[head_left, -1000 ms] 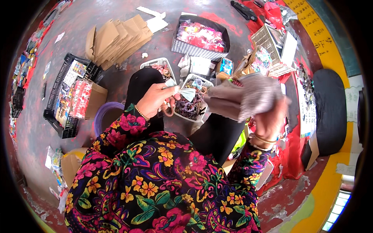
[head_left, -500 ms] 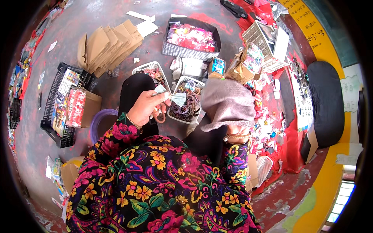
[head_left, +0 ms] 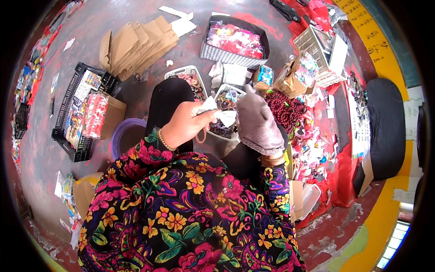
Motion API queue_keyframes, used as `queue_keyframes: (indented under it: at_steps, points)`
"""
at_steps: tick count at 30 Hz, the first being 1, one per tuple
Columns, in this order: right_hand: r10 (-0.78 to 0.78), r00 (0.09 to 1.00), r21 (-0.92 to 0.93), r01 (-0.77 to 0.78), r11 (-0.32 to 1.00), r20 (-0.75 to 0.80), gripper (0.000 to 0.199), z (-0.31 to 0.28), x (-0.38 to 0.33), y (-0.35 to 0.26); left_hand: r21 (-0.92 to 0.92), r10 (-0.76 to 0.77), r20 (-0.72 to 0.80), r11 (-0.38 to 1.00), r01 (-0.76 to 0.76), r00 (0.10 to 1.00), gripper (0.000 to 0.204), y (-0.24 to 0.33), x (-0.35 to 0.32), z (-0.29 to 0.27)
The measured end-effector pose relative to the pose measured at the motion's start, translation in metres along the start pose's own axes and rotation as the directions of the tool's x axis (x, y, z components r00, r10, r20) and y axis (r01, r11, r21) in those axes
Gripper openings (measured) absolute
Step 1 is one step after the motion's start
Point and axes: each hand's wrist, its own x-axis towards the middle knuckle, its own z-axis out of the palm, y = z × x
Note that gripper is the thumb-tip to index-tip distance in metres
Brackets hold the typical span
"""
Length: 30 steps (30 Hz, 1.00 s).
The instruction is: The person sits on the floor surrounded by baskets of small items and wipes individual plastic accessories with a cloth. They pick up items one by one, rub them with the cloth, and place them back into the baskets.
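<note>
White packet [head_left: 225, 116], small and flat, sits between the two hands, its long axis running roughly left to right. Left hand [head_left: 186, 123], bare, is closed with fingers pinching the packet's left end. Right hand [head_left: 257, 120], in a grey glove, is curled at the packet's right end; whether it grips cannot be told. Left of the hands stands a black crate [head_left: 74, 109] of coloured packages. Beyond them lie brown cardboard sheets [head_left: 136, 43] and a checked box [head_left: 233, 38] of pink packets.
</note>
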Motion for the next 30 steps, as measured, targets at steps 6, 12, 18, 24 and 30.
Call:
queue_keyframes:
  at_steps: [6,12,18,24,30]
  points:
    - [-0.342,0.933,0.053,0.338,0.940,0.114,0.012,-0.006,0.022,-0.037,0.055,-0.064,0.047,0.997,0.061,0.997,0.010,-0.006,0.002,0.010]
    - [-0.235,0.964,0.191,0.209,0.959,0.124,0.027,-0.001,0.011,-0.036,-0.229,-0.249,-0.004,0.943,0.241,0.969,0.007,-0.010,0.001,0.011]
    - [-0.295,0.948,0.356,0.236,0.904,0.119,0.025,-0.007,0.018,-0.040,-0.531,-0.374,0.072,0.771,0.353,0.925,0.007,-0.012,0.001,0.012]
    - [-0.232,0.972,0.419,0.194,0.887,0.043,0.013,-0.006,0.015,-0.042,-0.508,-0.369,0.052,0.790,0.342,0.928,0.012,-0.020,0.001,0.014]
    - [-0.276,0.961,0.281,0.270,0.921,-0.019,0.023,-0.003,0.001,-0.032,-0.503,-0.384,0.074,0.782,0.367,0.920,0.014,-0.015,0.001,0.014]
